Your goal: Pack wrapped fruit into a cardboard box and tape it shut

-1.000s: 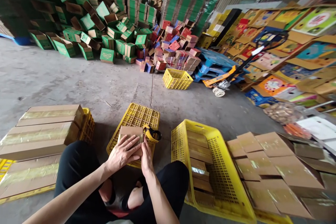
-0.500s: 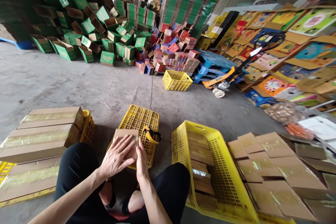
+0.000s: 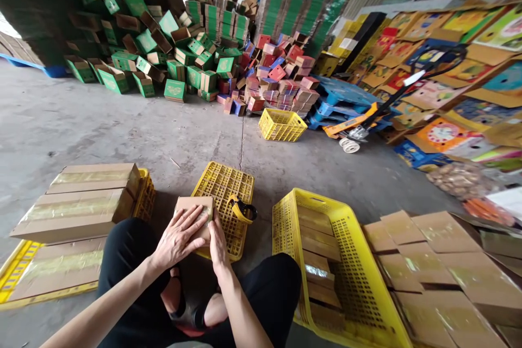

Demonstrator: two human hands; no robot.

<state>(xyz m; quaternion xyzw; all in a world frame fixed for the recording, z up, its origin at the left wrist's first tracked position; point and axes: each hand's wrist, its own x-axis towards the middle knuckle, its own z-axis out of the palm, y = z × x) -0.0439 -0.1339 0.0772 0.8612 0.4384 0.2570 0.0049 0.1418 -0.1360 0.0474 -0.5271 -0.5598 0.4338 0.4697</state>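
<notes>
A small cardboard box (image 3: 193, 203) with clear tape sits at the left near part of an upturned yellow crate (image 3: 224, 182). My left hand (image 3: 182, 235) lies over its top, fingers stretched out flat and slightly spread. Against the box's right side is my right hand (image 3: 217, 242), its fingers curved round the edge and its thumb side hidden in part. Just right of the box, a yellow and black tape dispenser (image 3: 240, 209) rests on the crate.
To the right, a yellow crate (image 3: 369, 277) holds several small boxes, beside stacked cardboard boxes (image 3: 432, 261). Taped long boxes (image 3: 77, 206) stand at left. Farther off are another yellow crate (image 3: 282, 125), a pallet jack (image 3: 359, 125) and heaped green cartons (image 3: 175, 88).
The view has swung slightly left, so the surroundings sit farther right. The box and both hands have shifted a little left over the crate, with my left hand still flat on top.
</notes>
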